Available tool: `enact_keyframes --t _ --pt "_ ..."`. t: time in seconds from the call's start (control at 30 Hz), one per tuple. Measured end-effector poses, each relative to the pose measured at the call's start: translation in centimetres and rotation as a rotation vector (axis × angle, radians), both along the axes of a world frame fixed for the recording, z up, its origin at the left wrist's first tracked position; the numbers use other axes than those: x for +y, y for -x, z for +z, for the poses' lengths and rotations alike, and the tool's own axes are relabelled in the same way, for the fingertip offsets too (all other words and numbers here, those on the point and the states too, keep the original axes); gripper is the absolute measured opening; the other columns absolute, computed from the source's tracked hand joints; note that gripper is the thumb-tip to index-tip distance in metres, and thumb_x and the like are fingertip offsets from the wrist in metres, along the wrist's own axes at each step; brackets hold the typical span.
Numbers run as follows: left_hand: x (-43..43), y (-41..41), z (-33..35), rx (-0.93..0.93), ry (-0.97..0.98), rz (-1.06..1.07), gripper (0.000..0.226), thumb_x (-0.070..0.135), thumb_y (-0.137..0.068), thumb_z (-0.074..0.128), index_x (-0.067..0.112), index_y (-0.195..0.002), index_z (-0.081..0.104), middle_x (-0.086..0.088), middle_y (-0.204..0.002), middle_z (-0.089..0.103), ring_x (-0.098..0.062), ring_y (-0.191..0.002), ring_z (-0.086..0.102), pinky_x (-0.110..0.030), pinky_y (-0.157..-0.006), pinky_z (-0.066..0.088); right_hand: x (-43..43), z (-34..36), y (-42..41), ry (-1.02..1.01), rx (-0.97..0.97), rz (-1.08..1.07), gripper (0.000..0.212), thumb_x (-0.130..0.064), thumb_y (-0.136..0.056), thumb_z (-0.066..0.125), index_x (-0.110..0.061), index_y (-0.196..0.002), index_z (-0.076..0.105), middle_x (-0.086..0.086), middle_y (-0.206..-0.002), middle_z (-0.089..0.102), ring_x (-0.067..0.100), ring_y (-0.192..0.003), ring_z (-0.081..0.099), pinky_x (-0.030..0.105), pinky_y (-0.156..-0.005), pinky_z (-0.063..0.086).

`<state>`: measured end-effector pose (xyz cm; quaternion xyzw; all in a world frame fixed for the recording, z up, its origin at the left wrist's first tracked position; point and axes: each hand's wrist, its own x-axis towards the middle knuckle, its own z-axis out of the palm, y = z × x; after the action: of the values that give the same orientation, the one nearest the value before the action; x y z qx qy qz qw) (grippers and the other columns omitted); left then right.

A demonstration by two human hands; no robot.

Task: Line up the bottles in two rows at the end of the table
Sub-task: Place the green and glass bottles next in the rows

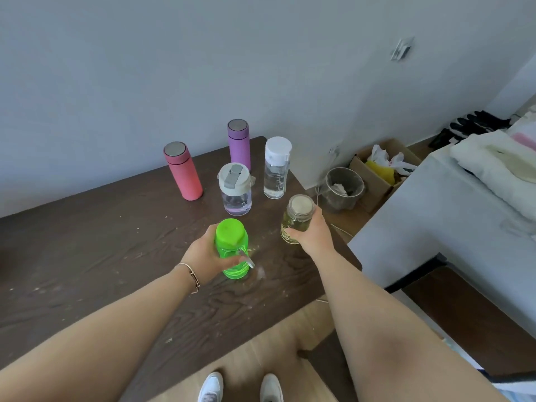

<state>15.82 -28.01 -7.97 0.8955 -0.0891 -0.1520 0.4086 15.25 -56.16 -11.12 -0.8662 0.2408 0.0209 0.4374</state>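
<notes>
Six bottles stand near the right end of a dark wooden table (87, 256). My left hand (203, 256) grips a bright green bottle (232, 248) nearest me. My right hand (314, 232) holds a yellowish glass jar with a beige lid (297, 217) close to the table's right edge. Behind them stand a clear bottle with a grey flip lid (235, 190) and a clear bottle with a white cap (276, 168). Farther back are a purple flask (239, 143) and, to the left, a pink flask (182, 171).
The wall runs right behind the table. On the floor to the right are a clear bin (343, 188) and a cardboard box with bags (383, 166). A white surface with folded towels (464, 204) stands close on the right. My shoes (240, 387) show below the table edge.
</notes>
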Motion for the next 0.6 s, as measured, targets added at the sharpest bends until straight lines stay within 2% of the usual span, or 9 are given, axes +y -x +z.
enact_keyframes --t 0.07,0.2,0.37,0.6 --pt "-0.1 0.3 0.0 0.001 0.007 0.036 0.082 0.072 -0.047 0.076 0.044 -0.116 0.042 0.025 -0.092 0.063 0.006 -0.079 0.060 -0.013 -0.064 0.040 -0.2 -0.4 -0.1 -0.022 -0.033 -0.001 0.094 -0.035 -0.068 0.088 -0.026 -0.141 0.030 0.000 -0.142 0.049 0.023 -0.130 0.049 0.036 -0.106 0.039" --pt "-0.3 1.2 -0.1 -0.015 -0.001 0.103 0.079 0.071 -0.050 0.075 0.042 -0.116 0.044 0.026 -0.089 0.062 0.010 -0.077 0.057 -0.007 -0.061 0.036 -0.5 -0.6 -0.1 -0.001 -0.084 0.008 0.088 -0.039 -0.067 0.088 -0.027 -0.135 0.034 -0.001 -0.134 0.054 0.022 -0.124 0.054 0.034 -0.102 0.042" --pt "-0.2 2.3 -0.2 -0.028 -0.012 0.207 0.070 0.058 -0.057 0.082 0.039 -0.115 0.046 0.021 -0.089 0.062 -0.007 -0.080 0.059 -0.022 -0.065 0.039 -0.4 -0.2 0.0 0.025 -0.100 0.014 0.086 -0.041 -0.066 0.088 -0.027 -0.132 0.036 0.000 -0.131 0.056 0.022 -0.120 0.056 0.034 -0.099 0.044" --pt "2.7 4.4 0.7 -0.054 -0.016 0.347 0.071 0.054 -0.060 0.083 0.030 -0.117 0.048 0.008 -0.093 0.065 -0.019 -0.086 0.060 -0.030 -0.071 0.043 1.6 1.3 0.4 0.040 -0.135 0.042 0.083 -0.042 -0.065 0.089 -0.024 -0.128 0.038 0.002 -0.125 0.060 0.027 -0.113 0.060 0.038 -0.093 0.048"
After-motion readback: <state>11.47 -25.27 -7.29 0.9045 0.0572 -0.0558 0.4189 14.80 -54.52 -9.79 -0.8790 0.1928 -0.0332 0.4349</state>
